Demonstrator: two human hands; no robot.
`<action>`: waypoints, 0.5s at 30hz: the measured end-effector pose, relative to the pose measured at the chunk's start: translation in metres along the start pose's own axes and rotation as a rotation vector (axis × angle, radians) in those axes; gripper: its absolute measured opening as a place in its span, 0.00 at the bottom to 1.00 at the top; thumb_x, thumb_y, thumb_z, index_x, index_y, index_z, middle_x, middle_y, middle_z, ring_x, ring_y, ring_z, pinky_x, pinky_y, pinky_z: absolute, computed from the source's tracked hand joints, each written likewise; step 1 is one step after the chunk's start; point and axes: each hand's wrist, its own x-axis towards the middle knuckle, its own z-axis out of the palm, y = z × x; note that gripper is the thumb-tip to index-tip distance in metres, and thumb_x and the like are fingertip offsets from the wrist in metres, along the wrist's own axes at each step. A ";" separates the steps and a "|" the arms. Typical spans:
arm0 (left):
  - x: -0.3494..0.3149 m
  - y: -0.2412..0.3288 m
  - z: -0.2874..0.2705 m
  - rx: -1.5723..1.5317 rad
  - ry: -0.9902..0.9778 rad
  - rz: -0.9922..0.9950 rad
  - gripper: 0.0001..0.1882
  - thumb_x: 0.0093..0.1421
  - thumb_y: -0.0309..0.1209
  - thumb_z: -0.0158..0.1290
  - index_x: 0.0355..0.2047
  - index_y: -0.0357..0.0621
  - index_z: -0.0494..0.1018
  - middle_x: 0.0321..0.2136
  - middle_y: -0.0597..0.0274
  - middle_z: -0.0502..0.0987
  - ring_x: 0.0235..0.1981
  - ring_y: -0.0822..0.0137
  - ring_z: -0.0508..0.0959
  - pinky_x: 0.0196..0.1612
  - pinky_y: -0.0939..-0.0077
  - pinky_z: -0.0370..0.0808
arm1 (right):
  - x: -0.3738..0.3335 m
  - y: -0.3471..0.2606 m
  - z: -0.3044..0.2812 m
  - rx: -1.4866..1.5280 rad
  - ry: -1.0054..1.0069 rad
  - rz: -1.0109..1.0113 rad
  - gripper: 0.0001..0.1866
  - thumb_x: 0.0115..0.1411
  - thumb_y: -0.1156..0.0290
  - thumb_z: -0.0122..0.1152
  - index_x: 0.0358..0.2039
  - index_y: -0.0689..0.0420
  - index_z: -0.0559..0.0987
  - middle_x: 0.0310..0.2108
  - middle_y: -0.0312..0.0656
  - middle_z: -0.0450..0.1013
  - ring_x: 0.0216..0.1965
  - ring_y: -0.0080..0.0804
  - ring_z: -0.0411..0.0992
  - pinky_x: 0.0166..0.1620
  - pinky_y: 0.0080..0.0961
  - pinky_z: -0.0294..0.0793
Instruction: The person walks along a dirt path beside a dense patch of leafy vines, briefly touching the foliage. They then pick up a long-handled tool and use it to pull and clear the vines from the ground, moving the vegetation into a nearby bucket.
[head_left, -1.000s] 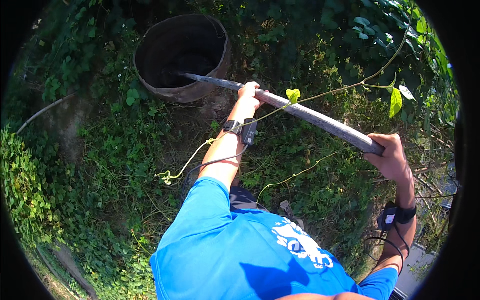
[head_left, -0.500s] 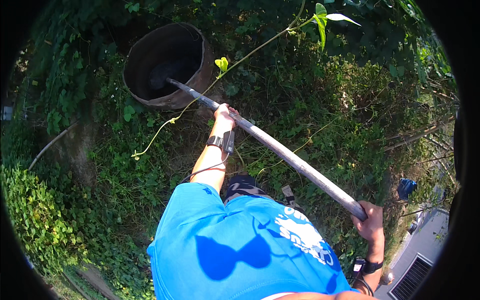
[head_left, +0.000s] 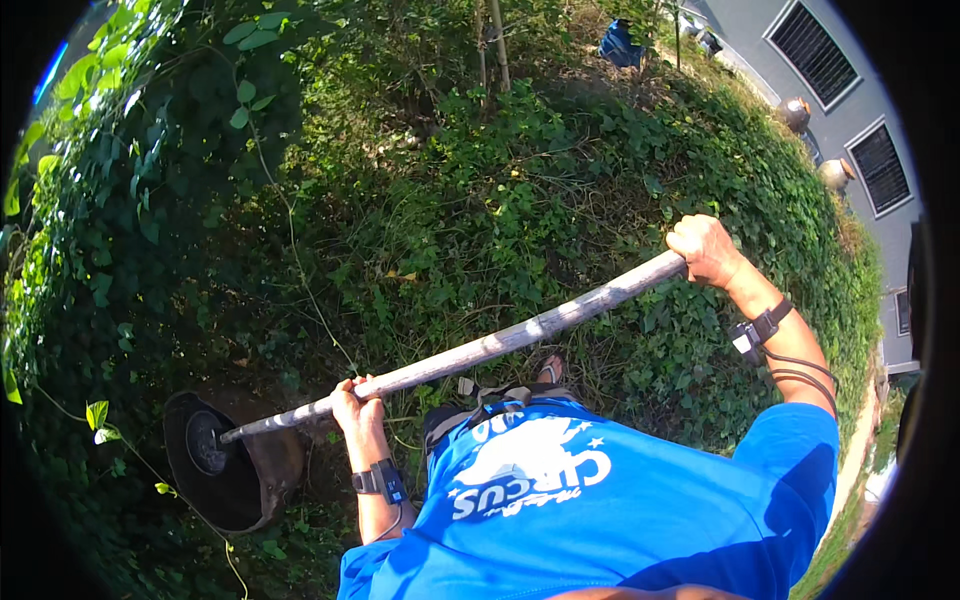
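Observation:
A long, weathered wooden pole [head_left: 520,335] runs across in front of me, with its upper end to the right. My right hand [head_left: 705,250] is closed in a fist around that end. Lower down, my left hand [head_left: 358,405] grips the same pole, thumb and fingers around it. The pole's far end reaches into the mouth of a large brown, rough-rimmed barrel-like container [head_left: 275,468] at the lower left. Inside, a dark greyish disc-like shape [head_left: 205,443] meets the pole tip; whether it is fixed to the pole I cannot tell.
Dense green vines and weeds [head_left: 450,200] cover the ground. A thin vine [head_left: 290,215] hangs close to the pole. Farther off are a blue container [head_left: 621,45], clay pots [head_left: 836,175] and a grey wall [head_left: 850,110] with barred windows. My sandalled foot [head_left: 550,368] shows beneath the pole.
My view has swung right, so the container now sits lower left. My right hand has moved from beside my body out ahead, swinging the pole's near end around. Both hands keep their grip.

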 end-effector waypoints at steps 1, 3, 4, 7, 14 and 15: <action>-0.011 -0.023 0.012 0.045 -0.040 0.007 0.04 0.60 0.23 0.48 0.29 0.41 0.64 0.23 0.59 0.70 0.25 0.62 0.72 0.42 0.59 0.77 | -0.024 0.020 0.008 -0.014 0.012 0.040 0.14 0.38 0.72 0.65 0.23 0.53 0.68 0.23 0.39 0.67 0.29 0.42 0.70 0.33 0.38 0.70; -0.030 -0.076 0.040 0.111 -0.091 0.008 0.03 0.58 0.22 0.47 0.29 0.40 0.63 0.24 0.58 0.71 0.27 0.61 0.73 0.43 0.57 0.77 | -0.075 0.061 0.026 0.006 0.026 0.136 0.14 0.37 0.72 0.64 0.23 0.53 0.68 0.23 0.39 0.67 0.30 0.42 0.70 0.33 0.37 0.70; -0.040 -0.099 0.051 0.134 -0.108 0.000 0.03 0.58 0.22 0.47 0.29 0.40 0.63 0.25 0.57 0.71 0.27 0.61 0.73 0.43 0.57 0.77 | -0.098 0.076 0.033 0.007 0.023 0.176 0.14 0.36 0.71 0.64 0.23 0.53 0.68 0.23 0.39 0.67 0.30 0.42 0.70 0.33 0.37 0.70; -0.074 -0.185 0.092 0.257 -0.141 -0.113 0.04 0.58 0.21 0.46 0.33 0.38 0.63 0.31 0.56 0.71 0.31 0.61 0.74 0.46 0.57 0.77 | -0.179 0.133 0.053 -0.014 0.016 0.322 0.16 0.32 0.72 0.65 0.22 0.53 0.68 0.23 0.40 0.67 0.30 0.44 0.70 0.33 0.39 0.71; -0.139 -0.395 0.147 0.537 -0.356 -0.316 0.06 0.58 0.21 0.47 0.36 0.36 0.66 0.35 0.52 0.71 0.39 0.58 0.72 0.57 0.50 0.69 | -0.387 0.198 0.040 -0.027 -0.082 0.662 0.14 0.30 0.78 0.60 0.21 0.57 0.68 0.23 0.45 0.68 0.31 0.51 0.70 0.36 0.44 0.72; -0.144 -0.423 0.153 0.555 -0.327 -0.353 0.05 0.58 0.21 0.47 0.36 0.36 0.66 0.35 0.53 0.71 0.39 0.58 0.72 0.57 0.49 0.69 | -0.414 0.197 0.033 -0.040 -0.086 0.703 0.14 0.30 0.78 0.60 0.21 0.57 0.68 0.23 0.46 0.68 0.32 0.52 0.70 0.36 0.44 0.72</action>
